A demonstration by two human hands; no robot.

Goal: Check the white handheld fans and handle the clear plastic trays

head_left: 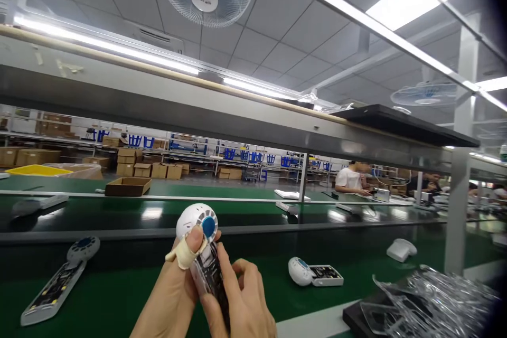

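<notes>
- Left hand [182,280], a cream-coloured covering [185,254] around its thumb, is closed on a white handheld device with a round head and a long, narrow body [187,220], thumb pressed near the base of the head.
- Right hand [247,298] grips the lower body of the same device, thumb on one side and index finger stretched along the other; its remaining fingers curl.
- That device is held tilted above a dark green, glossy work surface [127,296], head upward and away from the person; a blue disc [208,227] ringed by grey segments shows on the head, and dark inner parts lie exposed in the body.
- On the green surface to the left rests a similar white device with an exposed circuit board [28,320], well apart from the hands.
- Right of the hands lies another open white device with a bulbous head [298,273], and farther right a small white plastic piece [401,249].
- At the lower right, a heap of clear, shiny plastic pieces [443,296] lies on a flat black tray [355,318].
- Beyond, a person in a white top [346,179] sits or stands at another bench.
</notes>
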